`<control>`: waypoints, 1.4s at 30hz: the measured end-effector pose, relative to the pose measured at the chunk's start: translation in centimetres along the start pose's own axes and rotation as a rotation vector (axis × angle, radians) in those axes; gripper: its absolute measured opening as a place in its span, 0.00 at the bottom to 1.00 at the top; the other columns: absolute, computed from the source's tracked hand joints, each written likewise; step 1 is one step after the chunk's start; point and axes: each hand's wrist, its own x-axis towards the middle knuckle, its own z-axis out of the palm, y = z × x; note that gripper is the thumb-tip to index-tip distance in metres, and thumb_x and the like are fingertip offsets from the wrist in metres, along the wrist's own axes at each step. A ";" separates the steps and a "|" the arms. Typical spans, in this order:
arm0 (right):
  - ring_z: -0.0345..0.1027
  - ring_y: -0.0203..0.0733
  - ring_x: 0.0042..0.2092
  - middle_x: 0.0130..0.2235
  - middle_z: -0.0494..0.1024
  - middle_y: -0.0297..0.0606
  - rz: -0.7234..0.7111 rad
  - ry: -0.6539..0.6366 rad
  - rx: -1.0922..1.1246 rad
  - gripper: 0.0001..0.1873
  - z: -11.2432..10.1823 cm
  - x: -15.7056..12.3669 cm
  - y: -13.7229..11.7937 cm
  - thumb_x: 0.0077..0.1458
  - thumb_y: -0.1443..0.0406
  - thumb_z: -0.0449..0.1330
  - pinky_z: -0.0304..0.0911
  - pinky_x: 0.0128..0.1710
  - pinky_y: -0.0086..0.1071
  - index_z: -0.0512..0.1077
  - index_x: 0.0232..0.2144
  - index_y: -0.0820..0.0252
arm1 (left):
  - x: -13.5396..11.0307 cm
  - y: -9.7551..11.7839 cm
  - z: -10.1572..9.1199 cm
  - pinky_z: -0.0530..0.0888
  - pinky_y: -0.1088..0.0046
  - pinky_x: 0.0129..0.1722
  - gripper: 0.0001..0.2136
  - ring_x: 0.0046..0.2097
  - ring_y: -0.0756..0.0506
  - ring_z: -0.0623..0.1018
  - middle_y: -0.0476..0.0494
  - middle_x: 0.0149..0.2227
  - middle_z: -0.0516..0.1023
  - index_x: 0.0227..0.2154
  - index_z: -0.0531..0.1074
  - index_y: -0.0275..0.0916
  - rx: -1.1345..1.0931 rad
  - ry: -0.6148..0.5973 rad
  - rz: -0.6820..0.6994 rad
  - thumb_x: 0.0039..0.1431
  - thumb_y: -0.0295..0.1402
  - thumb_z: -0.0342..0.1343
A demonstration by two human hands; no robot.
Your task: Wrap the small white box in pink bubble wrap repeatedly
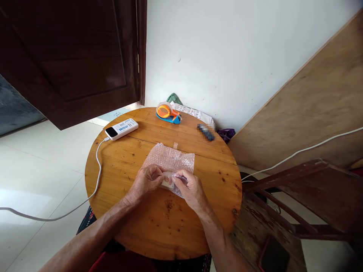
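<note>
A sheet of pinkish bubble wrap [177,156] lies on the round wooden table in front of me. On its near part is a small pale, flat item [168,183] with red print, partly covered by the wrap and by my fingers. My left hand [146,181] is closed, its thumb and fingers pinching the wrap at the item's left side. At the right side, my right hand [191,187] also pinches the wrap between thumb and fingers. The fingers hide what exactly lies beneath them.
An orange and blue tape dispenser [168,112] stands at the table's far edge. A white power bank [121,129] with a cable [99,170] lies at the left. A blurred dark object [206,132] sits far right. A wooden chair [283,204] stands right of the table [127,236].
</note>
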 end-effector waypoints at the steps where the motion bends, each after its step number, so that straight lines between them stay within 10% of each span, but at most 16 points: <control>1: 0.67 0.36 0.31 0.29 0.76 0.33 -0.001 0.006 -0.004 0.10 0.0 -0.1 0.0 0.58 0.62 0.56 0.61 0.32 0.28 0.70 0.26 0.58 | 0.0 -0.1 0.1 0.72 0.74 0.37 0.06 0.38 0.47 0.78 0.43 0.39 0.81 0.23 0.72 0.37 -0.011 0.000 0.000 0.53 0.32 0.56; 7: 0.69 0.38 0.31 0.28 0.76 0.33 -0.035 0.090 -0.184 0.07 -0.4 0.2 0.3 0.57 0.62 0.57 0.62 0.32 0.29 0.71 0.29 0.58 | 0.5 -0.5 0.3 0.68 0.77 0.30 0.04 0.30 0.49 0.74 0.50 0.26 0.75 0.29 0.73 0.38 -0.055 -0.015 -0.029 0.50 0.31 0.57; 12: 0.69 0.47 0.43 0.42 0.78 0.42 -0.359 0.365 -0.672 0.07 -0.8 -1.8 -2.7 0.63 0.65 0.56 0.60 0.43 0.39 0.74 0.40 0.58 | 0.9 -0.3 0.1 0.68 0.77 0.30 0.04 0.30 0.50 0.73 0.50 0.25 0.74 0.27 0.71 0.37 -0.035 -0.027 -0.025 0.49 0.31 0.57; 19: 0.67 0.49 0.45 0.46 0.77 0.45 -0.389 0.019 -0.961 0.13 1.8 -3.2 -4.2 0.61 0.74 0.55 0.59 0.45 0.42 0.72 0.47 0.63 | 1.1 0.4 -0.1 0.69 0.76 0.31 0.04 0.30 0.49 0.74 0.50 0.26 0.75 0.28 0.73 0.38 0.085 -0.023 -0.015 0.50 0.32 0.57; 31: 0.66 0.48 0.41 0.42 0.74 0.42 -0.325 -0.128 -1.096 0.13 1.7 -1.7 -4.6 0.62 0.68 0.57 0.55 0.40 0.42 0.69 0.50 0.55 | 0.2 -0.1 -5.7 0.70 0.71 0.35 0.11 0.33 0.45 0.76 0.47 0.31 0.78 0.38 0.75 0.39 0.490 0.190 -0.060 0.56 0.40 0.56; 42: 0.68 0.48 0.35 0.36 0.73 0.44 -0.405 -0.234 -1.261 0.11 2.0 -0.2 -5.8 0.60 0.70 0.56 0.53 0.38 0.43 0.73 0.45 0.58 | 0.2 0.6 -4.6 0.66 0.70 0.32 0.20 0.38 0.39 0.79 0.39 0.34 0.80 0.47 0.74 0.35 0.721 -0.001 -0.267 0.54 0.41 0.57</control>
